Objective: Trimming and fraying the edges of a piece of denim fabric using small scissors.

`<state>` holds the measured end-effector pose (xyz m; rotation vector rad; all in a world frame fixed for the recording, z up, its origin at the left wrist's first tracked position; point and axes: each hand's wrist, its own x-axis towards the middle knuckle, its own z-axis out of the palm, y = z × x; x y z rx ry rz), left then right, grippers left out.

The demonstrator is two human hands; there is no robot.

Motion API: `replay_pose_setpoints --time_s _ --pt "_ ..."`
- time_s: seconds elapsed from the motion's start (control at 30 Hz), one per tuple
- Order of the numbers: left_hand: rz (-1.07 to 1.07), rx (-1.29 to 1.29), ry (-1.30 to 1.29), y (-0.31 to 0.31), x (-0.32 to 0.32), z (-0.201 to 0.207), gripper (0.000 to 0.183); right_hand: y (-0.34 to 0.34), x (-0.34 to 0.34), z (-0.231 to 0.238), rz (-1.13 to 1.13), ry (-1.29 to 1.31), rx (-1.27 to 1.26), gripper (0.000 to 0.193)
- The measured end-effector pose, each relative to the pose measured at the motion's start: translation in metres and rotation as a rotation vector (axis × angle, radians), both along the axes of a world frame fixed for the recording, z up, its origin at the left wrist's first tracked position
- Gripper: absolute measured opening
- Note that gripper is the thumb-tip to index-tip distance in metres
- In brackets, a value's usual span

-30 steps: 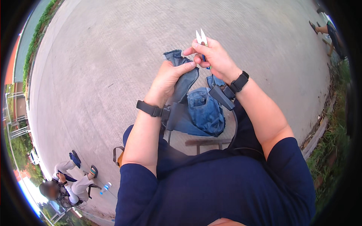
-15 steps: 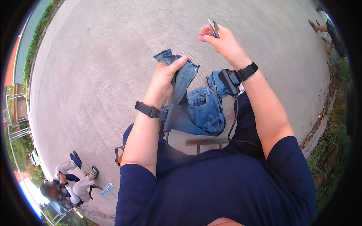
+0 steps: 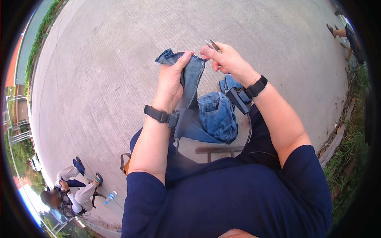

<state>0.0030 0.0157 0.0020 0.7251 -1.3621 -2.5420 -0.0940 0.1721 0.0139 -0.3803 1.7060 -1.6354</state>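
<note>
My left hand (image 3: 172, 81) is closed round a leg end of a pair of blue jeans (image 3: 217, 117), thumb on top near the frayed hem. The rest of the denim drapes down over my lap, its pocket facing up. My right hand (image 3: 229, 60) holds thread snips (image 3: 213, 45), the blades pointing up and away past the fingers. Its thumb and forefinger are at the hem's right corner; whether they pinch a loose thread there is too small to tell. Both wrists wear black straps with small dark boxes, the right box partly covering the denim behind it.
A wooden stool edge (image 3: 206, 150) shows under the jeans. At lower left a seated person (image 3: 71, 194) is near a plastic bottle (image 3: 111, 197). Another person's leg (image 3: 340, 33) appears at upper right. Grass (image 3: 349, 158) borders the concrete ground (image 3: 99, 79) on the right.
My right hand has come down and left with the snips, from above the denim to the hem's corner. My left hand has shifted slightly left, still holding the leg end.
</note>
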Motion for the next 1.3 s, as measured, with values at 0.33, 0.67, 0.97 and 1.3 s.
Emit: replay_pose_setpoints --time_s 0.33,0.67,0.97,1.3 --pt "0.083 0.001 0.065 0.0 -0.003 -0.005 0.02 0.007 0.004 -0.008 0.06 0.059 -0.144 0.024" --pt "0.188 0.06 0.104 -0.002 -0.006 -0.012 0.014 0.015 -0.001 -0.012 -0.024 -0.009 -0.117 0.016" --pt "0.155 0.19 0.081 -0.006 -0.004 -0.006 0.019 0.019 -0.004 -0.016 -0.045 -0.011 -0.098 0.017" --pt "0.163 0.097 0.083 -0.004 -0.003 -0.012 0.017 0.008 -0.007 -0.026 -0.362 0.088 -0.155 0.022"
